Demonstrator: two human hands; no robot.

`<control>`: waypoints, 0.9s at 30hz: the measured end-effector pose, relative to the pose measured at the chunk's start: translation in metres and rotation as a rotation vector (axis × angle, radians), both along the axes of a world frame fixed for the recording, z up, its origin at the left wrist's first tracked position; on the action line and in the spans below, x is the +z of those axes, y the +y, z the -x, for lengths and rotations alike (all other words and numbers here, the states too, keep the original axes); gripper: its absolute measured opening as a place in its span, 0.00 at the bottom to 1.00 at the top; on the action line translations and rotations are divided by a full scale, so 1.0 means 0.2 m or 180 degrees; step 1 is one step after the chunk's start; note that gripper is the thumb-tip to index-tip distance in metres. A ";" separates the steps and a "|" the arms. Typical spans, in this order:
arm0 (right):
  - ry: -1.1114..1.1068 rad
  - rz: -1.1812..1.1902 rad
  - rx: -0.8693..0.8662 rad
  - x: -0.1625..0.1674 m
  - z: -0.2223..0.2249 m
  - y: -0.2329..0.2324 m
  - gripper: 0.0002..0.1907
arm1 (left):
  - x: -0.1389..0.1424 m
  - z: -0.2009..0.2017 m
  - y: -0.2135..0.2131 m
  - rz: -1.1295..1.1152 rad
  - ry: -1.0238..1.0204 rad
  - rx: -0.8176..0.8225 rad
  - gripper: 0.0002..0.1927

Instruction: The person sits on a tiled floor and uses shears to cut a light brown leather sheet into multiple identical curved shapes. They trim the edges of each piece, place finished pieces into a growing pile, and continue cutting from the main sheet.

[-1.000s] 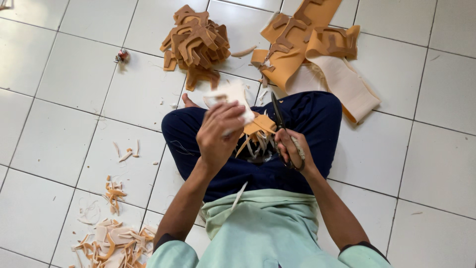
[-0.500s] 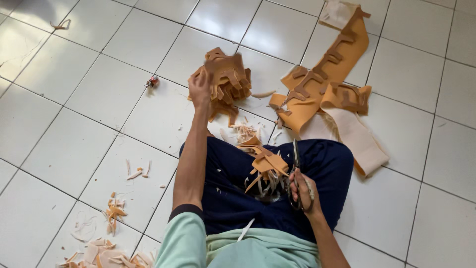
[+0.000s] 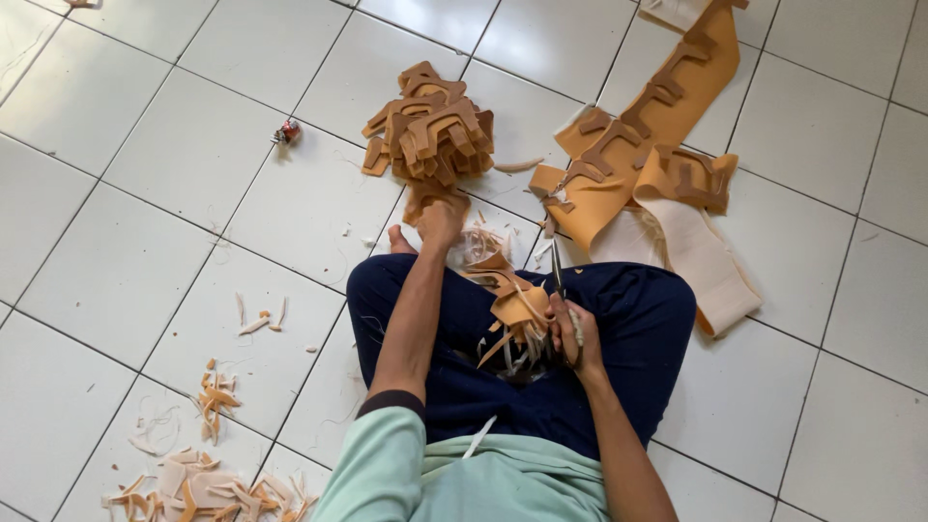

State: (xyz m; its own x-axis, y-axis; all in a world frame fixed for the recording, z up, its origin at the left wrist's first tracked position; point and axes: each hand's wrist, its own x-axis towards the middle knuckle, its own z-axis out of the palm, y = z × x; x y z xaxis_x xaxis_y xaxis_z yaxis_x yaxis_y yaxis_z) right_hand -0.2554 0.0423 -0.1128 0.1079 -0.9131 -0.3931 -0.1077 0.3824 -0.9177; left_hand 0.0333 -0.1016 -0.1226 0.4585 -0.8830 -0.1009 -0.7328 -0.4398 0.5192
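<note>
**Left hand at the cut-piece pile, right hand holding scissors over the lap**

Head view, looking down. The person sits cross-legged on a white tiled floor (image 3: 145, 145), in dark blue trousers (image 3: 638, 329) and a pale green top.

Left hand (image 3: 440, 220): arm stretched forward past the knee, fingers curled down onto the near edge of the pile of tan cut pieces (image 3: 430, 130). Contact at the lowest piece; whether the fingers pinch it or only press it cannot be told, as the hand's back faces the camera.

Right hand (image 3: 572, 333): closed around the handles of the scissors (image 3: 558, 280), blades pointing away from the body, roughly straight ahead. Blades look near-closed; no material visible between them.

Key relation: the pile lies straight ahead of the left hand, touching it, and well apart from the right hand, to that hand's front-left. The left hand is clearly the nearer. The pile has no clear long axis.

In the lap, between the two hands: a loose tangle of tan offcuts (image 3: 512, 304), just beside the right hand.

Elsewhere: a long tan strip with cut-out shapes (image 3: 657, 116) to the front-right; scattered trimmings (image 3: 208, 483) to the near left.
</note>
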 end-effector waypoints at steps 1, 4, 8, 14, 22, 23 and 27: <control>0.0004 -0.0009 -0.0028 0.00 0.00 0.00 0.24 | 0.01 0.00 0.01 0.0224 0.0153 0.0277 0.25; 0.0077 -0.0077 -0.0042 0.02 -0.01 0.02 0.25 | 0.06 0.01 0.08 0.0145 0.0965 0.0460 0.13; 0.0220 0.0029 0.0053 0.03 -0.01 0.02 0.25 | 0.19 0.05 0.10 0.1840 0.1346 0.0346 0.09; 0.0226 -0.0021 0.0044 0.01 0.00 0.00 0.26 | 0.31 -0.04 -0.15 0.1388 0.0578 0.0300 0.22; 0.0250 -0.0022 0.0004 -0.04 0.02 -0.01 0.25 | 0.14 0.04 -0.35 0.0604 0.0026 -0.0237 0.47; 0.0234 -0.0037 -0.0002 -0.05 0.02 -0.01 0.24 | 0.14 0.00 -0.40 0.0857 -0.0087 -0.0384 0.45; -0.0046 -0.0122 -0.0045 -0.08 0.02 -0.03 0.25 | 0.16 -0.09 -0.41 0.1291 -0.0130 -0.0596 0.27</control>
